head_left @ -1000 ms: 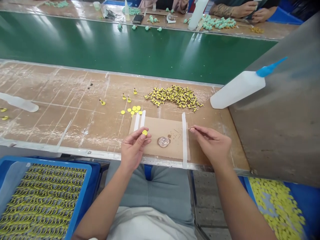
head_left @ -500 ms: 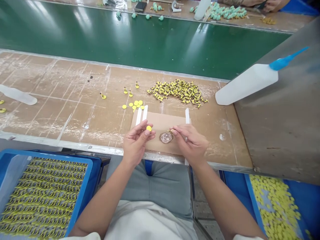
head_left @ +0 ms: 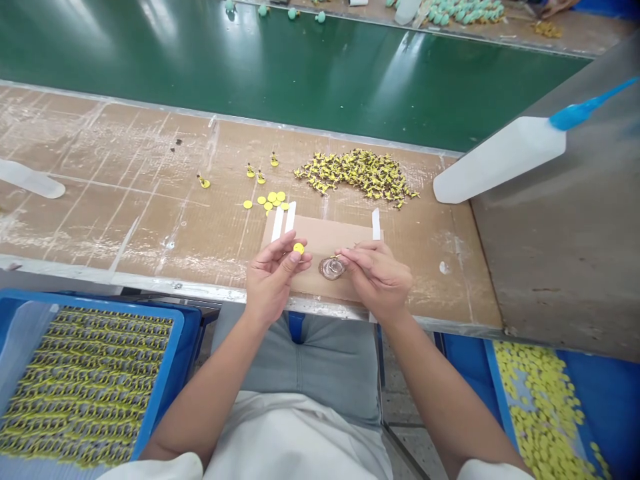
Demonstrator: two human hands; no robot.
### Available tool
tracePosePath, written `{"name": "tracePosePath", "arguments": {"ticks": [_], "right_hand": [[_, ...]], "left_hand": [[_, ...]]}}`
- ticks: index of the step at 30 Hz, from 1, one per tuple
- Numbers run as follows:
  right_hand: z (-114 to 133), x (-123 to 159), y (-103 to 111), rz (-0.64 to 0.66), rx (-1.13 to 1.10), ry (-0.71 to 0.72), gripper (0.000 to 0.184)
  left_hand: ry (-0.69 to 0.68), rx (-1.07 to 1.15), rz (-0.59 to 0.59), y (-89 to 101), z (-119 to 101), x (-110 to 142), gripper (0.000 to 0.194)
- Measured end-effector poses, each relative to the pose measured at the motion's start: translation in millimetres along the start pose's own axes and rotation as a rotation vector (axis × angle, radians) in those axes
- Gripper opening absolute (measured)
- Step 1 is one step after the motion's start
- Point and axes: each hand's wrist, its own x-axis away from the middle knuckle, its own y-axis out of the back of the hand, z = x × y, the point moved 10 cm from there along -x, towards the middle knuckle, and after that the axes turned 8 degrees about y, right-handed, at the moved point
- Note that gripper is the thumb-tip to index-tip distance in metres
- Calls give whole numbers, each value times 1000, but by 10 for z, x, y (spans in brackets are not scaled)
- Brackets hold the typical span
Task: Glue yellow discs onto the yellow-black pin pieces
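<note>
Between the thumb and fingers of my left hand (head_left: 273,277) is a small round yellow disc (head_left: 299,248), its flat face turned up. My right hand (head_left: 383,277) pinches a tiny yellow figurine, mostly covered by the fingertips, over the rim of a small clear dish (head_left: 332,268). The dish rests on a cardboard sheet (head_left: 330,230) with white tape strips. Beyond my left hand lie several loose yellow discs (head_left: 271,198). A heap of small yellow and dark figurines (head_left: 360,175) is piled behind the sheet.
Several figurines on discs (head_left: 251,171) stand at the back left. A white bottle with a blue nozzle (head_left: 505,160) leans at the right by a metal panel (head_left: 565,253). Blue trays hold rows of figurines (head_left: 90,380) at lower left and yellow discs (head_left: 543,407) at lower right.
The right fingertips with the figurine have moved slightly left and down, nearer the clear dish. My left hand keeps the disc in its grip. The whole view has shifted slightly.
</note>
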Motion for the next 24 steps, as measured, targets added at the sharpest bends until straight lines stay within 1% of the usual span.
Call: {"name": "tracePosePath", "arguments": {"ticks": [6, 11, 13, 17, 18, 20, 22, 24], "right_hand": [[26, -5, -6, 8, -21, 35, 20], [10, -7, -18, 16, 7, 8, 11], [3, -2, 17, -15, 16, -8, 10], [-27, 8, 133, -89, 64, -53, 12], [-19, 3, 157, -98, 89, -45, 12], [33, -18, 174, -90, 128, 16, 13], [98, -36, 159, -65, 144, 100, 16], [114, -38, 128, -31, 154, 141, 18]], "left_hand": [[-5, 3, 14, -9, -5, 4, 35], [-6, -1, 12, -8, -4, 8, 35], [-3, 0, 3, 1, 0, 5, 36], [0, -3, -6, 9, 4, 1, 37], [-2, -5, -4, 7, 2, 1, 37], [-6, -6, 1, 2, -3, 4, 36], [-10, -6, 6, -2, -9, 8, 34], [-11, -10, 8, -5, -11, 10, 32]]}}
